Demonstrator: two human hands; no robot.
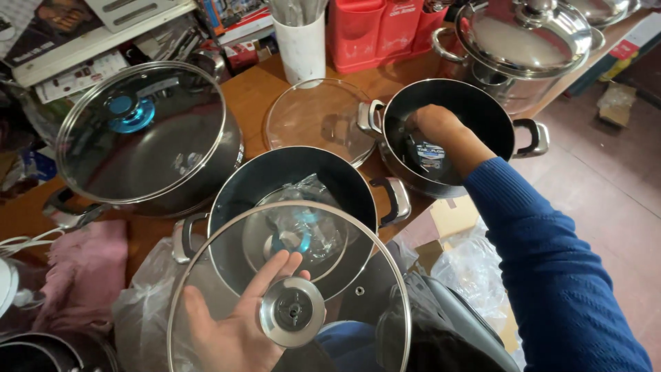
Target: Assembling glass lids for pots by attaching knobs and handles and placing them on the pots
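Note:
My left hand [231,331] lies flat under a large glass lid [372,275], holding it up, with the lid's round metal knob [292,312] beside my fingers. Below the lid stands a black pot [275,172] with a smaller plastic-wrapped lid [303,220] inside it. My right hand [434,127], in a blue sleeve, reaches down into a second black pot [482,110] at the right, fingers closed near a label on its bottom; whether it grips anything I cannot tell.
A wide black pan under a glass lid [141,131] sits at the left of the wooden table [255,89]. A loose glass lid [320,117], a white cup [299,48], red containers [375,31] and a steel pot [527,48] stand behind. Pink cloth [86,272] lies left; plastic bags [468,272] lie right.

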